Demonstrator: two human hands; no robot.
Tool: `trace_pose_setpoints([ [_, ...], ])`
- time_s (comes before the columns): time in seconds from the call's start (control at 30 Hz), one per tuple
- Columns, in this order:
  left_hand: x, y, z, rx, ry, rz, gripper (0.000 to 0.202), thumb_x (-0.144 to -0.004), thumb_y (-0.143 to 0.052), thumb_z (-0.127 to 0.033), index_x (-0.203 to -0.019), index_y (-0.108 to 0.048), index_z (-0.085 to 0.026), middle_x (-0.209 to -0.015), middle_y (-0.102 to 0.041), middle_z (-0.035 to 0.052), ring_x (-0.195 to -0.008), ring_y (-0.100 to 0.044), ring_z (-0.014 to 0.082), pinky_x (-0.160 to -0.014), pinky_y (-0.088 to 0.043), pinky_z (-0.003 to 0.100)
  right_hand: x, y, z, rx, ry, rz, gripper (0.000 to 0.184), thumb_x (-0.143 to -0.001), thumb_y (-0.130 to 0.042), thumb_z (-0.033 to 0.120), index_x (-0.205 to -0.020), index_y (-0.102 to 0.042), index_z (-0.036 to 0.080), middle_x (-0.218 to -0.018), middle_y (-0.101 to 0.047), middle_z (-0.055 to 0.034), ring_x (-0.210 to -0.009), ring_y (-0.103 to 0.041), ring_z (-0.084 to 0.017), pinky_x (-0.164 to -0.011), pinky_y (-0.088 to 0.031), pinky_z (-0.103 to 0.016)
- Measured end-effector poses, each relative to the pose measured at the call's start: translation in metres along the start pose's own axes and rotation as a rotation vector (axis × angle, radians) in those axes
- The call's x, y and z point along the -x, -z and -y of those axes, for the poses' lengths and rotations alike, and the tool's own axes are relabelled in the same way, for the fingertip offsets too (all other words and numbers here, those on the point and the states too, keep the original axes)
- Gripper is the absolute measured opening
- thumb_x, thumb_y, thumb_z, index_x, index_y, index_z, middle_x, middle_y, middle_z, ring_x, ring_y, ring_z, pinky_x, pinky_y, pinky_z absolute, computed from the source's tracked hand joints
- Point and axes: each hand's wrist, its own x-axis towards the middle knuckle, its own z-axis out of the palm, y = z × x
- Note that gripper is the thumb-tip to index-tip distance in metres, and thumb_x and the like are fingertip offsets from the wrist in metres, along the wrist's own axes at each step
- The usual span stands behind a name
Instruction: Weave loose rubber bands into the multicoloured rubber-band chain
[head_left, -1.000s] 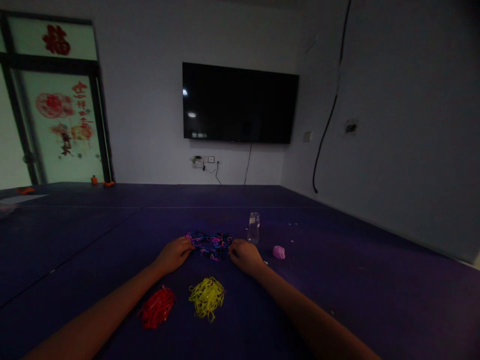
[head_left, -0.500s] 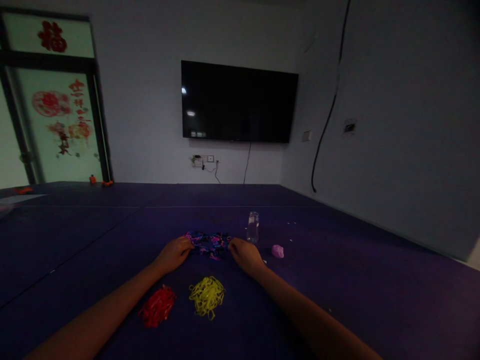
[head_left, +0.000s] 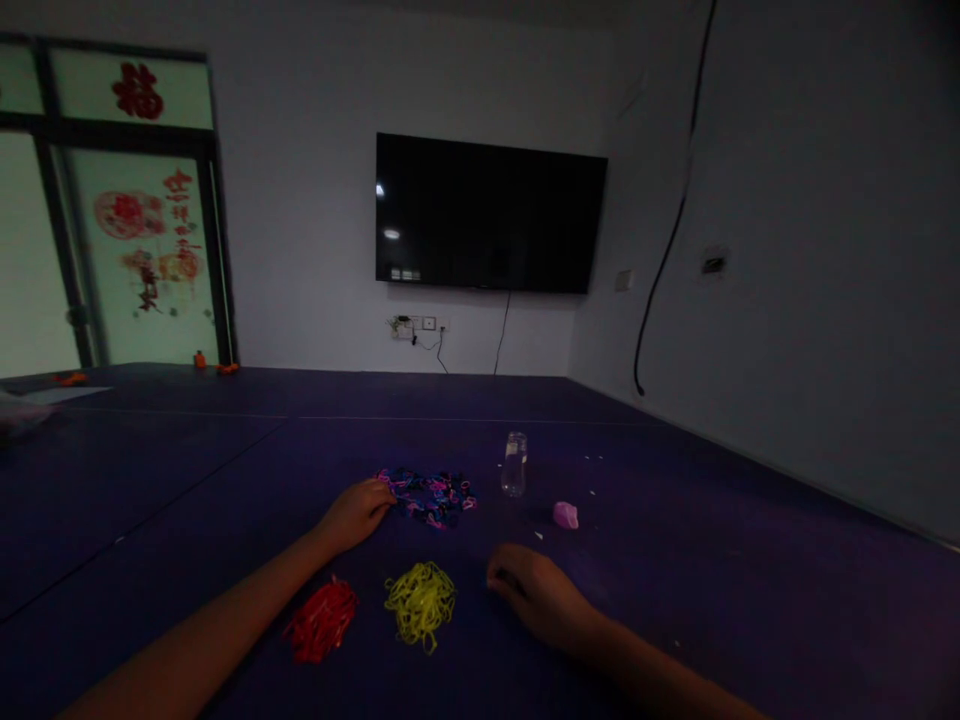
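The red bands (head_left: 322, 620) lie at nine o'clock from the yellow bands (head_left: 421, 603); your left hand (head_left: 358, 512), at eleven, curls against the blue-pink bands (head_left: 444, 493) at twelve, its hold unclear; the clear bottle (head_left: 514, 467), contents too dim to tell, stands at one; your right hand (head_left: 541, 592), at three, is half-curled, its hold hidden; the pink lump (head_left: 565, 515) sits at two.

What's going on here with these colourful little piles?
A person's left hand is at the edge of a multicoloured pile of small loops. The right hand, half-curled, is away from it, right of the yellow pile; whether it holds anything is unclear. The red pile lies left of the yellow. A clear bottle stands farther off.
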Motion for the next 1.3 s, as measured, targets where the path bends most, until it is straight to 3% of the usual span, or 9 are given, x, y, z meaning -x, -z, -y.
trace_pose_setpoints([
  [0.17, 0.0, 0.002, -0.001, -0.006, 0.0, 0.01, 0.025, -0.082, -0.049, -0.005, -0.09, -0.066, -0.02, -0.088, -0.068, 0.0033, -0.09, -0.061, 0.0175, -0.088, -0.047, 0.031, 0.012, 0.004, 0.006, 0.031, -0.056, -0.017, 0.015, -0.087, -0.044, 0.017, -0.084, -0.058, 0.02, -0.087, -0.062, -0.0043, -0.082, -0.058, -0.016, -0.075, -0.044, -0.026],
  [0.33, 0.001, 0.002, 0.0, 0.004, 0.026, 0.013, 0.023, -0.083, -0.05, -0.007, -0.091, -0.067, -0.02, -0.09, -0.068, 0.0042, -0.09, -0.061, 0.0181, -0.087, -0.047, 0.032, 0.008, 0.006, 0.008, 0.099, -0.113, -0.064, 0.016, -0.087, -0.044, 0.017, -0.084, -0.059, 0.02, -0.089, -0.062, -0.0051, -0.084, -0.058, -0.017, -0.077, -0.044, -0.027],
  [0.7, 0.001, -0.002, 0.003, 0.006, 0.016, -0.004, 0.023, -0.082, -0.05, -0.006, -0.091, -0.066, -0.02, -0.09, -0.068, 0.0044, -0.09, -0.061, 0.0179, -0.088, -0.047, 0.032, 0.006, 0.004, 0.003, 0.159, -0.088, -0.046, 0.016, -0.088, -0.044, 0.017, -0.082, -0.059, 0.019, -0.088, -0.061, -0.0044, -0.084, -0.059, -0.016, -0.076, -0.043, -0.025],
  [1.0, 0.002, -0.004, 0.004, 0.005, 0.009, -0.026, 0.024, -0.085, -0.047, -0.009, -0.095, -0.066, -0.021, -0.093, -0.068, 0.0043, -0.092, -0.061, 0.0178, -0.088, -0.048, 0.031, 0.003, 0.004, 0.0, 0.204, -0.204, -0.098, 0.027, -0.093, -0.037, 0.023, -0.084, -0.061, 0.021, -0.09, -0.065, -0.0052, -0.087, -0.061, -0.018, -0.078, -0.043, -0.027],
  [1.17, 0.001, -0.005, 0.003, 0.009, 0.011, -0.038, 0.023, -0.086, -0.046, -0.01, -0.094, -0.066, -0.02, -0.092, -0.067, 0.0048, -0.091, -0.061, 0.0177, -0.085, -0.048, 0.03, -0.009, 0.003, -0.017, 0.098, -0.185, -0.181, 0.03, -0.092, -0.037, 0.022, -0.082, -0.064, 0.018, -0.088, -0.067, -0.0063, -0.084, -0.062, -0.018, -0.076, -0.043, -0.026],
  [1.3, 0.001, -0.005, 0.002, 0.025, 0.005, -0.042, 0.024, -0.086, -0.046, -0.009, -0.094, -0.066, -0.02, -0.089, -0.067, 0.0041, -0.089, -0.062, 0.0171, -0.084, -0.048, 0.029, -0.035, 0.002, -0.032, 0.061, -0.208, -0.208, 0.033, -0.092, -0.037, 0.023, -0.079, -0.066, 0.017, -0.08, -0.068, -0.0049, -0.074, -0.062, -0.017, -0.067, -0.042, -0.024],
])
